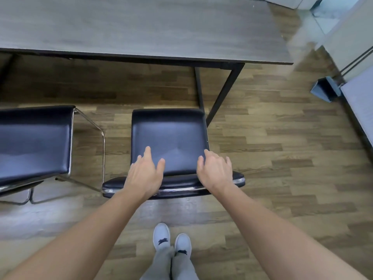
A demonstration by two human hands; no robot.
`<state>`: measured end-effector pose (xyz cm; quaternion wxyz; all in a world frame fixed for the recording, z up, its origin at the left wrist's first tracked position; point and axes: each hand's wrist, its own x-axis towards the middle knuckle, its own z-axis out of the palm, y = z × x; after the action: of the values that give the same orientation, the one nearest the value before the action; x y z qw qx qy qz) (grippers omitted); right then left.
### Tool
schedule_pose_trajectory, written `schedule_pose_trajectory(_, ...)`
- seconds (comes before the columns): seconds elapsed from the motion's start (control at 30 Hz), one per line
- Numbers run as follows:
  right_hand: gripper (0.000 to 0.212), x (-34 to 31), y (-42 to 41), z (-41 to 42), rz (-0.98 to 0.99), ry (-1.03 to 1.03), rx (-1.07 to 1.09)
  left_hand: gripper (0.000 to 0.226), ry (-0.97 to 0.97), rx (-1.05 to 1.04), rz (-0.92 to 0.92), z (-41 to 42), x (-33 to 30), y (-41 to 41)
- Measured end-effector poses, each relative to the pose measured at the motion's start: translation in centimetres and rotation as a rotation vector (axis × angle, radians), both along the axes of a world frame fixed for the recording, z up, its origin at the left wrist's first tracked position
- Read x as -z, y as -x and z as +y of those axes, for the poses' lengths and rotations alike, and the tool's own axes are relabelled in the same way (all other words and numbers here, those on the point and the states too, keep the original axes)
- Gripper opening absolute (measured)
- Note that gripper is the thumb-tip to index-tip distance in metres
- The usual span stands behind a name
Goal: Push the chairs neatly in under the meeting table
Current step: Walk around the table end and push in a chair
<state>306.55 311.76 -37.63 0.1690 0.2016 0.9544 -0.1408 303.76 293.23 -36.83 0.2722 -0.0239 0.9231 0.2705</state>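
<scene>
Two grey slip-on shoes (pixel 171 240) stand together on the brown wood-plank floor (pixel 282 158), nearest the lens, below grey trouser legs. Both bare forearms reach forward. Left hand (pixel 144 172) lies over the top edge of the backrest (pixel 173 183), fingers loosely spread and straight, gripping nothing. Right hand (pixel 216 170) likewise, fingers relaxed and slightly bent over the same edge; contact with the pad looks likely but is hard to confirm.

Black padded chair with chrome frame (pixel 169 138): seat faces the grey wood-grain meeting table (pixel 141 27), front edge near the table's black metal leg (pixel 224 91), well short of the tabletop. Second black padded chair (pixel 34 140) sits just beside it, left, also out from under.

Count: chairs 2, tables 1, hands 2. Blue-grey bin-like object (pixel 325 88) far right by a pale wall; identity unclear.
</scene>
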Motion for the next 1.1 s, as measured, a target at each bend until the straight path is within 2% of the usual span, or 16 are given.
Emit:
schedule_pose_trajectory(0.13, 0.026, 2.2, -0.3, 1.3, -0.069, 0.017, 0.034, 0.068, 0.102, -0.024, -0.019, -0.8, 2.1, -0.3)
schedule_pose_trajectory(0.3, 0.041, 4.4, -0.6, 3.2, -0.192, -0.055, 0.079, 0.064, 0.343, -0.021, 0.018, -2.9, 4.8, -0.8)
schedule_pose_trajectory(0.43, 0.043, 5.3, -0.5, 4.2, -0.271, -0.112, 0.176, 0.062, 0.461, -0.159, 0.022, -3.7, 5.5, -0.8)
schedule_pose_trajectory(0.57, 0.037, 5.2, 0.2, 4.9, -0.334, -0.092, 0.345, 0.073, 0.393, -0.388, 0.032, -3.5, 6.1, -0.6)
schedule_pose_trajectory(0.73, 0.042, 5.5, 0.8, 6.5, -0.330, -0.019, 0.514, 0.085, 0.296, -0.687, 0.106, -3.1, 6.0, 0.0)
schedule_pose_trajectory(0.87, 0.048, 5.4, 0.6, 7.3, -0.318, 0.030, 0.645, 0.083, 0.342, -0.715, 0.064, -3.4, 6.2, 0.4)
schedule_pose_trajectory(1.1, 0.049, 5.5, 0.3, 7.0, -0.314, 0.045, 0.670, 0.084, 0.313, -0.763, 0.046, -3.8, 6.6, -0.1)
